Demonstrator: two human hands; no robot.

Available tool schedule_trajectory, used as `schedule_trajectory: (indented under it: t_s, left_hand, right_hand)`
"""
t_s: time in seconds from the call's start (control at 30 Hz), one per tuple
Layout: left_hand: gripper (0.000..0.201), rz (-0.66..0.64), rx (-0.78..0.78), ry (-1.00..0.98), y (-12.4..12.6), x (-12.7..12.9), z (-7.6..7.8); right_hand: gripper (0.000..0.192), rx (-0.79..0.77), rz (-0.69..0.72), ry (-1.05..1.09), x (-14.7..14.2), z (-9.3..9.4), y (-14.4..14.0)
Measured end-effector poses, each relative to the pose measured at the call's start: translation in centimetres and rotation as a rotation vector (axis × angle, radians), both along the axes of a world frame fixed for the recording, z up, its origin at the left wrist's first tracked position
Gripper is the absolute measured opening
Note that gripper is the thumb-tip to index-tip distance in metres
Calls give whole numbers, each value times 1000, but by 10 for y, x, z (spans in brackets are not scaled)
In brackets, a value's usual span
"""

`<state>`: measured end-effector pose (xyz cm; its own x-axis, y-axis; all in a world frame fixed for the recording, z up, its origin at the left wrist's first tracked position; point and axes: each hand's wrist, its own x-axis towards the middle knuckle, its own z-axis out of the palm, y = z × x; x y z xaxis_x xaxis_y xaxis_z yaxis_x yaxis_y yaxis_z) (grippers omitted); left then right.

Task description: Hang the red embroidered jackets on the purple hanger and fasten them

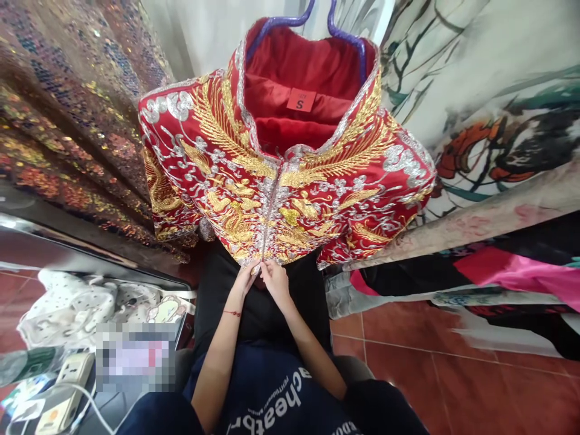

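My left hand (247,279) and right hand (275,280) are both pinched closed on the front hem of the red jacket (308,187), hung before me on a purple hanger (283,22). Its label (301,100) reads S; folded white lettering (284,403) on my navy top (247,362) includes "heat".

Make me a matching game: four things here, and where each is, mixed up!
1. Red gold-embroidered jacket
2. Small red label marked S
3. Crumpled white spotted cloth
4. Thin red bracelet

A. On the left wrist
B. Lower left of the picture
C. Inside the jacket's neck opening
D. Pinched by left hand and right hand

Pairs: 1-D, 2-C, 3-B, 4-A
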<state>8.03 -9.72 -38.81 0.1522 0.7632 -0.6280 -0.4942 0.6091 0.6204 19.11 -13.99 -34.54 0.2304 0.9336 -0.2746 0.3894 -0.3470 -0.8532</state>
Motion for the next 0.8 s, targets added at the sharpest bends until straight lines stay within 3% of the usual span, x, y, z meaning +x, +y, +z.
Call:
schedule_trajectory:
  t_s: [0.17, 0.37, 0.47, 0.63, 0.8]
  left_hand:
    - [25, -28, -4, 10, 0, -1, -5]
    - [22, -69, 33, 17, 4, -1, -5]
    - [22, -50, 51, 55, 5, -6, -5]
    - [32, 16, 98, 92, 4, -9, -3]
    - [35, 63, 131, 91, 8, 0, 2]
  right_hand:
    - [23, -97, -36, 113, 5, -4, 9]
    - [30, -279, 31, 382, 12, -15, 22]
    - [28, -288, -8, 497, 10, -14, 23]
    - [37, -164, -144, 636, 1, 4, 25]
    - [35, -22, -201, 721, 1, 41, 37]
